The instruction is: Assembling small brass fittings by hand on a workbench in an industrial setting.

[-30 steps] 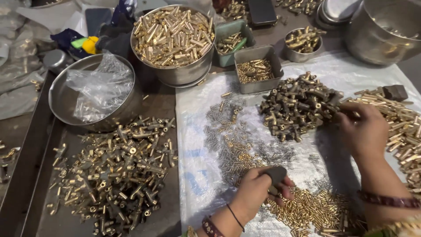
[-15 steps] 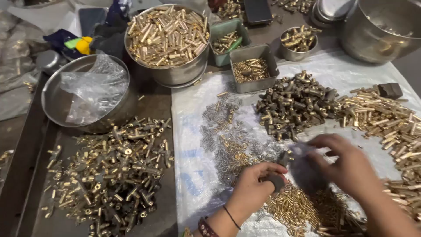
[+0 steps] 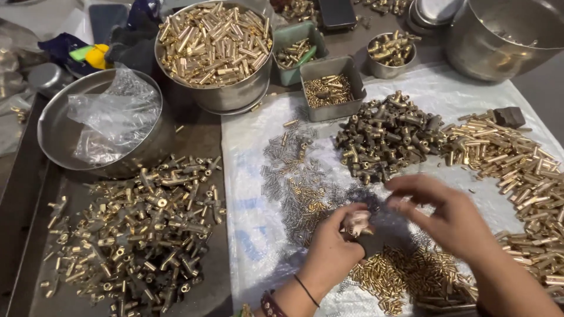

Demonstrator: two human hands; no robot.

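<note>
My left hand is curled around a small dark block held low over the white sheet, fingertips pinching at its top. My right hand hovers just to the right of it, fingers bent toward the left hand's fingertips; whether it holds a small part is blurred. Below both hands lies a heap of tiny brass pins. A pile of dark fittings sits beyond the hands, and long brass tubes spread out on the right.
A steel bowl of brass tubes stands at the back, beside a steel pan with a plastic bag. Assembled brass fittings cover the dark tray on the left. Small grey tins and a big steel pot stand behind.
My right hand has come from the brass tubes on the right across to the left hand. The left hand has stayed on the dark block.
</note>
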